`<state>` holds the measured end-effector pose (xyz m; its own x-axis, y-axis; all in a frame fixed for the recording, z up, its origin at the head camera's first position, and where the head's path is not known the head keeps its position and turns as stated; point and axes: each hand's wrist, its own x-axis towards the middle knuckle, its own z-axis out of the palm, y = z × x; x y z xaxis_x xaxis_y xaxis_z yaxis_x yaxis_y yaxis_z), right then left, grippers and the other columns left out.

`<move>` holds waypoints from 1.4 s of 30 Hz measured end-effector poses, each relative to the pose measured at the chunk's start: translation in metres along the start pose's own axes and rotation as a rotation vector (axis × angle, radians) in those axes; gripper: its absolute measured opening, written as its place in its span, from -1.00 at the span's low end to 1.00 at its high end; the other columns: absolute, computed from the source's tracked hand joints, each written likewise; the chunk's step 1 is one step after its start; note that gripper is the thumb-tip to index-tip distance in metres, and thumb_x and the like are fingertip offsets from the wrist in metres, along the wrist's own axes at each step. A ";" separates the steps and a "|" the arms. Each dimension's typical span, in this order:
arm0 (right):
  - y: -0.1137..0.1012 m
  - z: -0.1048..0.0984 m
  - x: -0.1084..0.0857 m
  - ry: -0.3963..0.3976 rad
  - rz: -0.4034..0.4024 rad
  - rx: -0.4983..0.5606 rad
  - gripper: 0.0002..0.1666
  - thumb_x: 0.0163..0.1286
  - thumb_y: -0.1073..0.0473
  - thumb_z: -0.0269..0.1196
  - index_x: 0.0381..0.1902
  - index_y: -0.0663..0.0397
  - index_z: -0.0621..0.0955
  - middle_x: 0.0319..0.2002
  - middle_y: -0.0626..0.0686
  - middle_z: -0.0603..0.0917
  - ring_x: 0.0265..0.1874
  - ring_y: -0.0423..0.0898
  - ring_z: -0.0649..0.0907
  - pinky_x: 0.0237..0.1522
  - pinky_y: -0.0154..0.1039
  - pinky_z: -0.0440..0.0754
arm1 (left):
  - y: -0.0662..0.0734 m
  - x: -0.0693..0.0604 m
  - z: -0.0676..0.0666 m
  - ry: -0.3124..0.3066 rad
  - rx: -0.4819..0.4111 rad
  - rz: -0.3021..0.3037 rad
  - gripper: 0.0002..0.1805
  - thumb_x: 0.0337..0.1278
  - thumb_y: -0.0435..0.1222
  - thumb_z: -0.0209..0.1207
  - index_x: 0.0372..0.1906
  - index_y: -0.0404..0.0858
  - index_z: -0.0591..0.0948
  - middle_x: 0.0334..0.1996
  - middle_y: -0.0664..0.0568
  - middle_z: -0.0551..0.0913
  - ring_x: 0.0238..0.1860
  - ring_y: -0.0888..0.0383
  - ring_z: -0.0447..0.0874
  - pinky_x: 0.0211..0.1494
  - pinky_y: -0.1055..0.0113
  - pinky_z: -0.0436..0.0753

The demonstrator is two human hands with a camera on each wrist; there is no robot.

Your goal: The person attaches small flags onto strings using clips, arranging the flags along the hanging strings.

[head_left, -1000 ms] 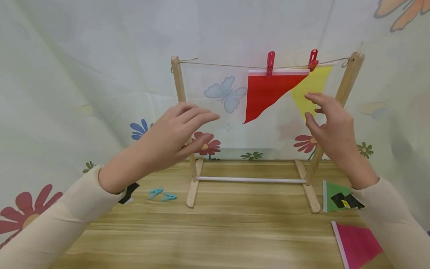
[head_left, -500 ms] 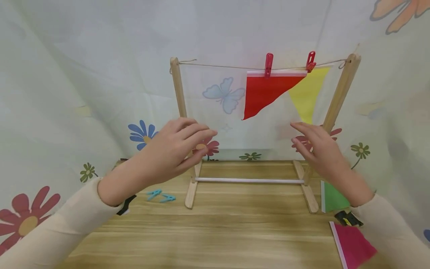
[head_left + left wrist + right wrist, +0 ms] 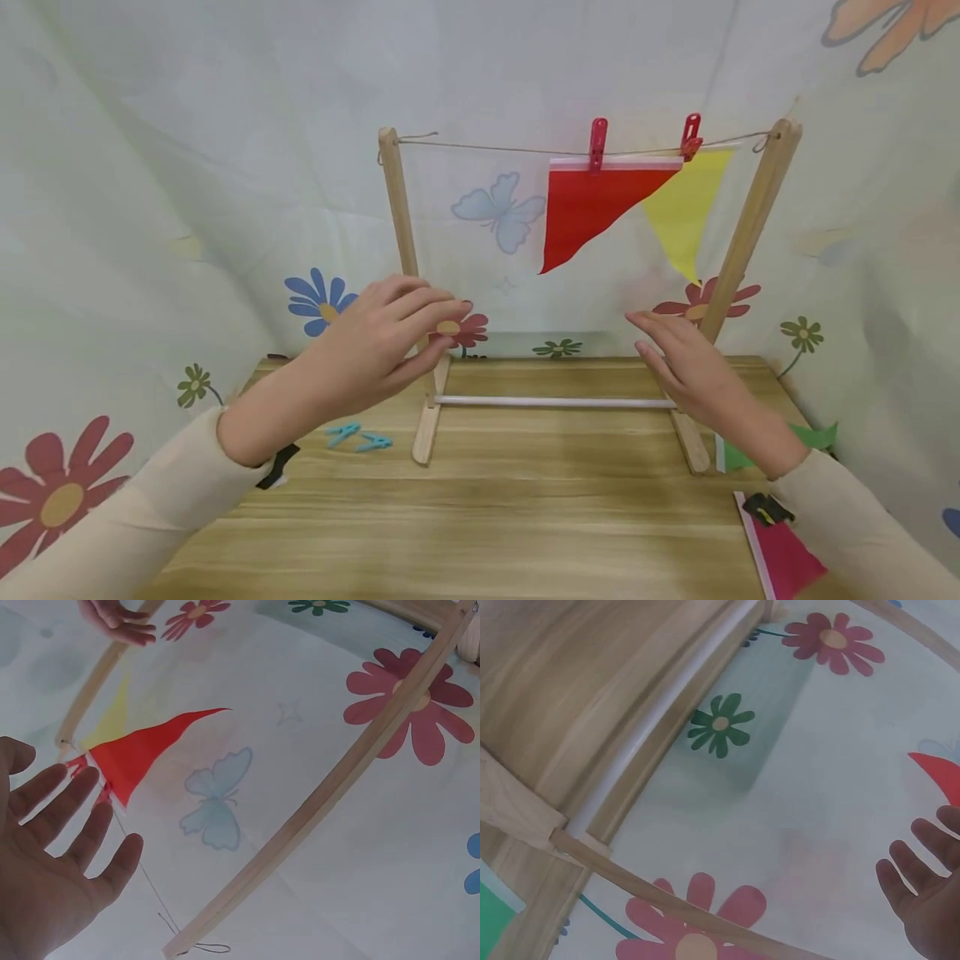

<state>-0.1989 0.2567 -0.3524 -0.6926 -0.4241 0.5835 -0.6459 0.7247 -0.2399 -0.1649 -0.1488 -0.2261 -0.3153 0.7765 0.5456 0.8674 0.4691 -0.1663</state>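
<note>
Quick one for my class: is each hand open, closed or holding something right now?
Left hand: open, fingers relaxed, holding nothing.
Right hand: open, fingers relaxed, holding nothing.

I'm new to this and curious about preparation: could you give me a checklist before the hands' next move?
1. Left hand and right hand free: ok, both hold nothing.
2. String up between the wooden posts: ok.
3. Red flag clipped to the string: ok.
4. Blue clips available: ok, two on the table.
5. Pink flag uncovered: not ok, the black wrist device overlaps it.
6. Green flag flat: cannot tell, the right forearm hides part.
</note>
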 end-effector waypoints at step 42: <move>0.029 0.032 -0.105 -0.040 0.142 -0.030 -0.51 0.49 0.28 0.23 0.33 0.24 0.51 0.21 0.28 0.60 0.18 0.28 0.55 0.33 -0.18 0.40 | -0.013 -0.103 0.052 -0.101 0.001 -0.284 -0.62 0.36 -0.29 0.22 0.23 -0.24 0.61 0.11 -0.02 0.67 0.11 -0.03 0.54 0.14 0.00 0.57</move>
<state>-0.1551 0.3050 -0.4452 -0.7886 -0.3372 0.5142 -0.5313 0.7946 -0.2937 -0.1641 -0.2130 -0.3226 -0.5819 0.6521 0.4859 0.7387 0.6738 -0.0196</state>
